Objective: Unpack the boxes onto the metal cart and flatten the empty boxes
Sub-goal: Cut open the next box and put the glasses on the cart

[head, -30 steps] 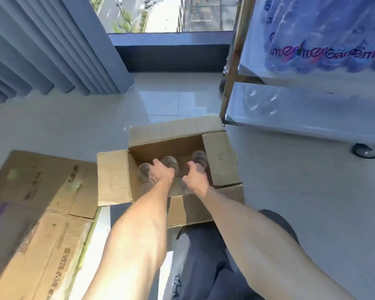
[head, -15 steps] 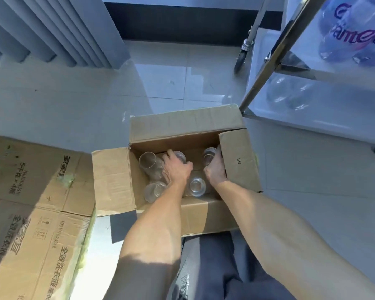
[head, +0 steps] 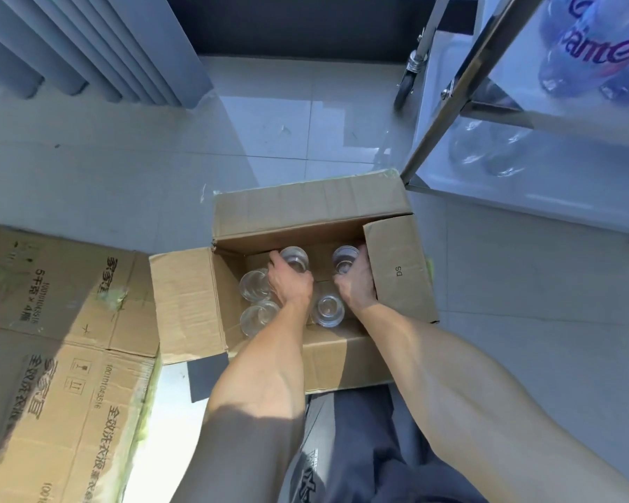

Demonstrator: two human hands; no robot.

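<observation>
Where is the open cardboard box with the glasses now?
In the head view, the open cardboard box sits on the floor at centre, between the flattened boxes on its left and the metal cart at upper right.

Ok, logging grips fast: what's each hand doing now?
Left hand: grips a glass in the box.
Right hand: grips another glass.

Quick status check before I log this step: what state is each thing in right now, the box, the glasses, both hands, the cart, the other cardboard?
Box: open, flaps out, on floor.
Glasses: five visible, upright in the box.
Left hand: grips the far-left glass.
Right hand: grips the far-right glass.
Cart: bottles on the upper shelf.
Flattened boxes: flat on the floor, left.
</observation>
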